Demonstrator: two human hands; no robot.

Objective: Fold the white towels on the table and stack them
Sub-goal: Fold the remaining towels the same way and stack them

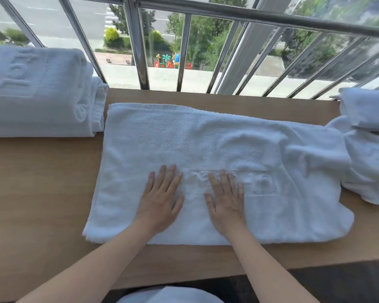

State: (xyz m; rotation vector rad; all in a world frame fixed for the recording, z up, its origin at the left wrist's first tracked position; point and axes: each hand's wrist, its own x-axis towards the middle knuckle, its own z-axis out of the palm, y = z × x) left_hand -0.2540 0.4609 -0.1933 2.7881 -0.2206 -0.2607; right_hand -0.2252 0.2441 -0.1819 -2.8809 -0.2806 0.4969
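A white towel (206, 141) lies spread flat across the middle of the wooden table (42, 193), its right end rumpled. My left hand (161, 200) rests flat on its near part, fingers straight. My right hand (227, 202) lies flat beside it, palm down on an embossed panel of the towel. A stack of folded white towels (37, 92) sits at the far left of the table. More white towels lie at the right edge: a crumpled towel (372, 171) and above it a folded-looking piece (368, 108).
A metal railing (184, 51) with vertical bars runs along the table's far edge, with a street and trees far below. The table's near edge (293, 263) is close to my body. Bare wood shows at the left front.
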